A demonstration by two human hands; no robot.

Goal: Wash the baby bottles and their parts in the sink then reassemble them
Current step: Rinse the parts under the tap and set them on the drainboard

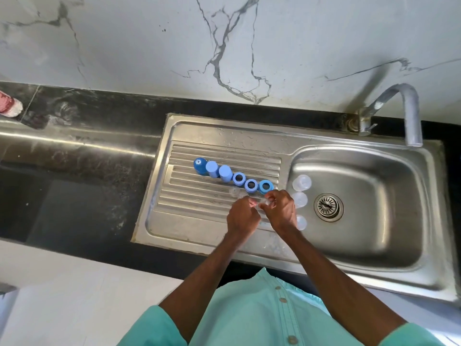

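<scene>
Three blue caps and three blue screw rings stand in a row on the ribbed steel drainboard. Clear teats lie just in front of the rings. Three clear bottles stand along the left side of the sink basin. My left hand and my right hand meet over the drainboard and together pinch a small clear teat between their fingertips. The teat is mostly hidden by my fingers.
A steel tap arches over the basin's back right corner. The drain strainer sits in the basin floor. Black stone counter runs to the left, with a pink cloth at its far left edge. A marble wall rises behind.
</scene>
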